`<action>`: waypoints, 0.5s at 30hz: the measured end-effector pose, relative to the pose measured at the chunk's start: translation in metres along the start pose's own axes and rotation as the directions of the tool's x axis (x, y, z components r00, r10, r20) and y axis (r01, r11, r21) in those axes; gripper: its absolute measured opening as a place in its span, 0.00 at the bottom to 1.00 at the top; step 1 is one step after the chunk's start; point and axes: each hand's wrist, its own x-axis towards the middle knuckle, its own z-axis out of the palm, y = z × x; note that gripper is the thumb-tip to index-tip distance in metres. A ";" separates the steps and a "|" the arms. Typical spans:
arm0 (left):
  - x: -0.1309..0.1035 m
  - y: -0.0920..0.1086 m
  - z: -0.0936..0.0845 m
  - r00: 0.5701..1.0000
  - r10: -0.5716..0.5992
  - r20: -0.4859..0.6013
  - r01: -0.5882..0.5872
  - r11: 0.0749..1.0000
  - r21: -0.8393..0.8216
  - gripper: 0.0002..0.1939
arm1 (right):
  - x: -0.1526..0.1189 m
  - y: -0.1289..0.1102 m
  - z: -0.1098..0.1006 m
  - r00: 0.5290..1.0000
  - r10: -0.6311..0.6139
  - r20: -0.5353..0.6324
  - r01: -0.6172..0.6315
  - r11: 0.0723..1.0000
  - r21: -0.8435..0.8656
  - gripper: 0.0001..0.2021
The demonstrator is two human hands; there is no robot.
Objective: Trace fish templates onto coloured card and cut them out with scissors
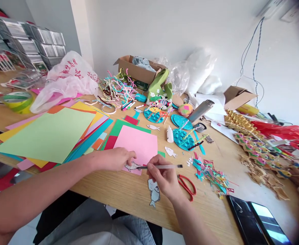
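Observation:
A pink sheet (139, 141) lies on the wooden table, over green and red paper. On its lower edge rests a small paper fish (132, 166), with the fingers of my left hand (118, 159) curled down beside it. My right hand (162, 173) is closed around a slim dark pen (166, 166), whose tip reaches the fish. Below my right hand lie light blue fish cutouts (154, 195), partly hidden by it. Red-handled scissors (187, 187) are just right of that hand. White fish cutouts (170, 151) lie farther back, near a white glue bottle (169, 134).
Stacked coloured paper (47, 132) covers the left side. Paper scraps (212, 173) and a black phone (246, 217) are at the right. Behind stand blue egg-tray pieces (182, 137), a metal flask (201, 110), pipe cleaners (117, 88) and a cardboard box (131, 68).

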 end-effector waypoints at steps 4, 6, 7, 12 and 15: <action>0.010 -0.001 -0.006 1.000 0.016 0.020 -0.016 1.000 -0.018 0.17 | -0.001 0.009 0.018 0.994 -0.102 0.040 0.107 0.983 -0.149 0.06; 0.014 -0.002 -0.007 0.999 0.010 0.040 -0.009 1.000 -0.017 0.17 | 0.001 0.015 0.027 0.990 -0.135 0.038 0.140 0.970 -0.200 0.04; 0.015 -0.002 -0.008 0.999 0.005 0.046 -0.004 1.000 -0.016 0.18 | 0.002 0.019 0.031 0.989 -0.146 0.038 0.150 0.965 -0.216 0.04; 0.016 -0.001 -0.010 0.999 0.000 0.050 0.000 1.000 -0.009 0.17 | 0.003 0.030 0.039 0.975 -0.213 0.063 0.222 0.940 -0.257 0.03; 0.014 0.001 -0.011 0.999 0.007 0.039 -0.007 1.000 0.020 0.14 | 0.002 0.031 0.040 0.971 -0.230 0.063 0.238 0.932 -0.273 0.03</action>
